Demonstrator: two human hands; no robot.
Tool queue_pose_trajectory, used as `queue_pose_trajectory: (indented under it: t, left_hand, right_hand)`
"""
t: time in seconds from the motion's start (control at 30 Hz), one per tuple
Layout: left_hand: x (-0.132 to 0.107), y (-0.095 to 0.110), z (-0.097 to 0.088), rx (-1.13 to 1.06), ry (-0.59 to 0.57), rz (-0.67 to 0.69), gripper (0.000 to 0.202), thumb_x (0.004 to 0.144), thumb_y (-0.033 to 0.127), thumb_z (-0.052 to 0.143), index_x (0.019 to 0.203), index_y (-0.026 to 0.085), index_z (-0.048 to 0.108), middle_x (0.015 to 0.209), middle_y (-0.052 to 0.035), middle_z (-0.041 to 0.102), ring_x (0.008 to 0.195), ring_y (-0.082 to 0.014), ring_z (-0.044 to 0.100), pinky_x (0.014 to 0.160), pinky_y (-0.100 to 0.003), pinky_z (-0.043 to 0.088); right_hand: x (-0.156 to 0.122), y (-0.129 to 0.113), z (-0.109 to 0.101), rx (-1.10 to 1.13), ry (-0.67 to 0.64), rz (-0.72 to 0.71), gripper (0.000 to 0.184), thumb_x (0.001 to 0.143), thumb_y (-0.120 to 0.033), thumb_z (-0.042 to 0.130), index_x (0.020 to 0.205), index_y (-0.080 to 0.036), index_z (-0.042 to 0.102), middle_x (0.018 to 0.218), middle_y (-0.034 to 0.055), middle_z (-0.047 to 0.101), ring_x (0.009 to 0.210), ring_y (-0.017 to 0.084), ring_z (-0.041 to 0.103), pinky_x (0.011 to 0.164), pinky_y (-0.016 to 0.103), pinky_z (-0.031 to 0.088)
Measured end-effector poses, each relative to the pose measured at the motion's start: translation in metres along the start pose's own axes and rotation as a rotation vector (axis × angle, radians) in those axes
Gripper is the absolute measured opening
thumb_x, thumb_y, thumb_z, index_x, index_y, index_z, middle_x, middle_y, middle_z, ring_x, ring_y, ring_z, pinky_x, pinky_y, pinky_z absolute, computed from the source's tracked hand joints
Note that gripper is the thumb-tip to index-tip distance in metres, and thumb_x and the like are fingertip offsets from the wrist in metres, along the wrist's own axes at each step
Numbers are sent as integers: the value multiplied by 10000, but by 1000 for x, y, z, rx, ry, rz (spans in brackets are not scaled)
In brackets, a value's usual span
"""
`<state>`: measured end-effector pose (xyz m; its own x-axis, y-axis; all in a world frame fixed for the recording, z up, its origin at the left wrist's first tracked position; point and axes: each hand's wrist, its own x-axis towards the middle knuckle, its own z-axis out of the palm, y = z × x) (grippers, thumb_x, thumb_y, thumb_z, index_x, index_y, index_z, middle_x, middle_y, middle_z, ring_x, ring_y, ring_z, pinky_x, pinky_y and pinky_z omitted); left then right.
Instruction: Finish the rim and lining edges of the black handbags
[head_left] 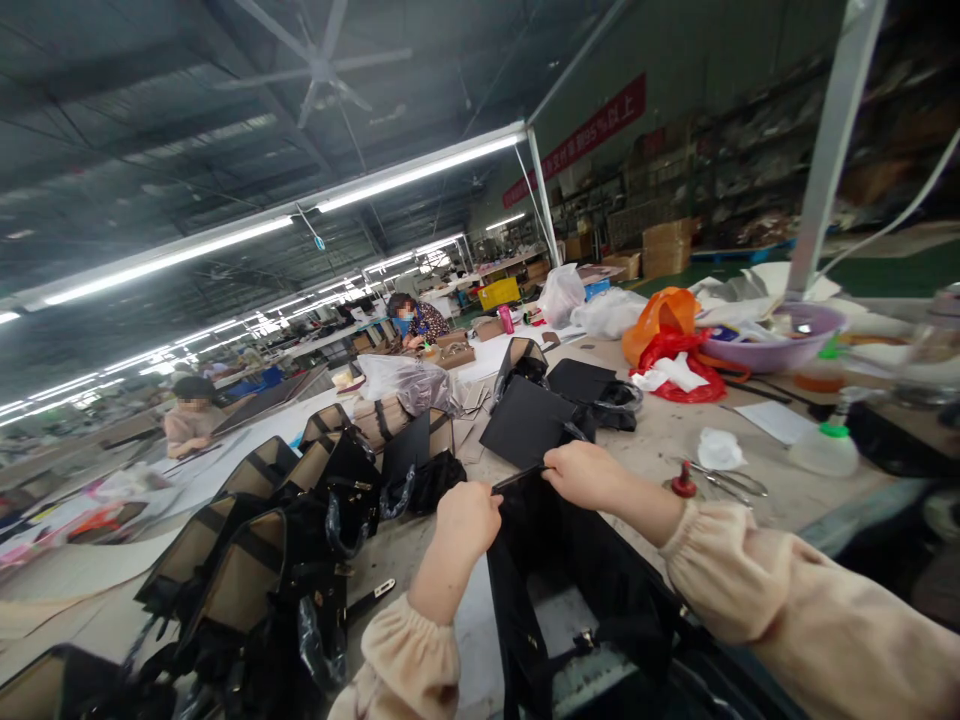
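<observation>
The left hand (469,520) is closed in a fist on the top rim of the black soft-sided bag (577,590), and the right hand (581,472) is curled shut on the same rim just beside it, with a thin black edge stretched between the two. The bag stands open-side up at the near edge of the grey worktable (667,430), directly in front of the person and between both cream sleeves. A row of tan-and-black structured handbags (247,540) stands to the left, a flat black square panel (529,420) lies just behind the hands, and steel scissors (731,483) lie to the right.
</observation>
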<state>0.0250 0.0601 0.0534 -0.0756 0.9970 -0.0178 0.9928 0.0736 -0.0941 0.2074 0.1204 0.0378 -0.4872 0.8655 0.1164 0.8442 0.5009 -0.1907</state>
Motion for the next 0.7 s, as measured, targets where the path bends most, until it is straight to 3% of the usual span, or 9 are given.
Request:
queue_pose_trajectory:
  t: [0.13,0.43,0.53,0.63,0.7]
  left_hand:
    - [-10,-1,-5,23,-7,32,401,829,492,467,869,165,697,899,-126,693,874,-244,641,754,-308,464]
    - [-8,4,-3,101,12,-46,314,858,350,434,876,171,692,889,-123,692,861,-235,644,748,-315,471]
    - [-9,7,-1,88,34,-32,340,872,363,406,856,171,686,864,-118,693,843,-238,646,733,-317,469]
    - [-8,8,0,48,53,-20,347,876,383,399,845,174,674,847,-113,692,821,-247,647,714,-325,467]
    - [-4,7,1,-37,85,-5,274,843,391,479,939,198,648,883,-88,693,836,-242,642,723,-319,462]
  right_hand:
    - [1,3,-1,19,-3,6,262,833,-297,454,816,-195,694,836,102,704,827,223,646,696,277,437]
    - [-4,2,-1,75,31,-7,237,845,-323,474,816,-197,672,852,87,689,843,218,625,696,273,411]
    - [-8,5,-4,125,98,-62,166,800,-332,569,919,-230,625,917,31,653,852,177,599,683,239,392]
    - [-8,11,-4,199,170,-169,255,731,-249,647,979,-245,586,999,4,590,837,147,575,675,222,381]
    - [-5,15,-3,231,169,-243,256,713,-202,654,958,-244,594,1035,1,557,842,138,565,691,218,381]
